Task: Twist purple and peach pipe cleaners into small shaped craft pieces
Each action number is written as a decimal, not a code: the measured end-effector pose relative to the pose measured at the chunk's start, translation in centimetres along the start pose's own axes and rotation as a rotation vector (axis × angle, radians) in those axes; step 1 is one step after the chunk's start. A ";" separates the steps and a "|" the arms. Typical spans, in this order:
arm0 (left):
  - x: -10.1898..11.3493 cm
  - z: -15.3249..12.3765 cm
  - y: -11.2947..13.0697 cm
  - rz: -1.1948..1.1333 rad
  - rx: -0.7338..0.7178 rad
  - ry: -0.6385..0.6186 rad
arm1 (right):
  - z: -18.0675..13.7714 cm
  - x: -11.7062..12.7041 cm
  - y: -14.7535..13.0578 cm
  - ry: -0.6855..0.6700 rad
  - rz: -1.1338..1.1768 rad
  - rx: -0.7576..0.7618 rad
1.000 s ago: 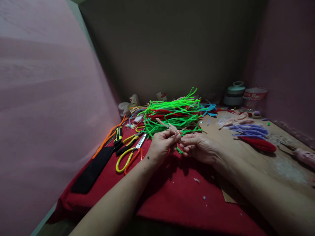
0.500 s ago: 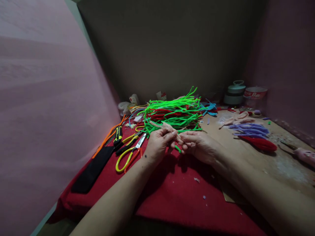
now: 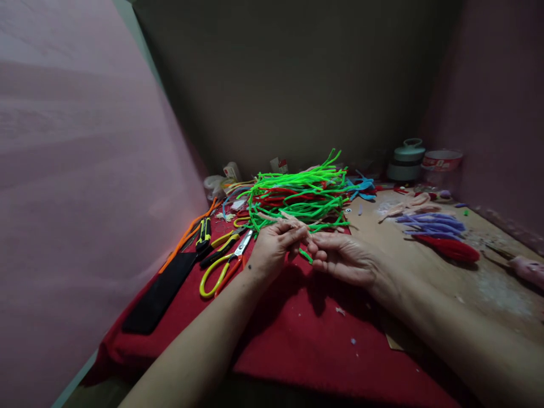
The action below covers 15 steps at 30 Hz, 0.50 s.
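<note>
My left hand (image 3: pixel 275 248) and my right hand (image 3: pixel 342 258) meet fingertip to fingertip over the red cloth (image 3: pixel 297 345). Both pinch a small pale pink pipe-cleaner piece (image 3: pixel 293 220) that sticks up between them. A short green stem (image 3: pixel 306 255) hangs down from the same pinch. Just behind the hands lies a big heap of bright green pipe cleaners (image 3: pixel 304 195) mixed with red ones.
Yellow-handled scissors (image 3: pixel 225 263), yellow pliers (image 3: pixel 223 245), a utility knife (image 3: pixel 204 233) and a black strip (image 3: pixel 159 294) lie left of the hands. Purple pieces (image 3: pixel 431 224), a red fuzzy piece (image 3: pixel 450 248) and pink shapes (image 3: pixel 408 205) lie right. Containers (image 3: pixel 408 161) stand at the back right.
Both hands have stayed at the same spot. The fingers have shifted on the pink piece, and the right hand's fingers now lie a little flatter and lower.
</note>
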<state>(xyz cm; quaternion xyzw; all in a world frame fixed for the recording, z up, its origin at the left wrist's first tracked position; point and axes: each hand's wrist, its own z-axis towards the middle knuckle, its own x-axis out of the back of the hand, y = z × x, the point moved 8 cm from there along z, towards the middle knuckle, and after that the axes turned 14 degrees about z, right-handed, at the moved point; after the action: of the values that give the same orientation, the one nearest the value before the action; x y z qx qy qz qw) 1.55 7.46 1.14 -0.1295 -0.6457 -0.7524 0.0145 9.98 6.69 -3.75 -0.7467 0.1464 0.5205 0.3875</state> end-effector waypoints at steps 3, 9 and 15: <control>0.1 0.1 0.0 -0.020 -0.016 0.006 | 0.1 0.3 -0.3 0.031 0.005 0.055; 0.4 -0.1 -0.1 -0.031 -0.021 0.073 | 0.2 0.1 -0.6 0.018 -0.059 0.093; 0.1 -0.2 0.1 -0.069 -0.007 0.040 | -0.2 -0.6 -1.0 -0.035 -0.180 0.117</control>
<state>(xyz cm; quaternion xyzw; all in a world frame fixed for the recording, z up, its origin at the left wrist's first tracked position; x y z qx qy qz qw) 1.42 7.27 1.22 -0.0922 -0.6468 -0.7571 0.0009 10.51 7.06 -2.79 -0.7238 0.1020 0.4870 0.4781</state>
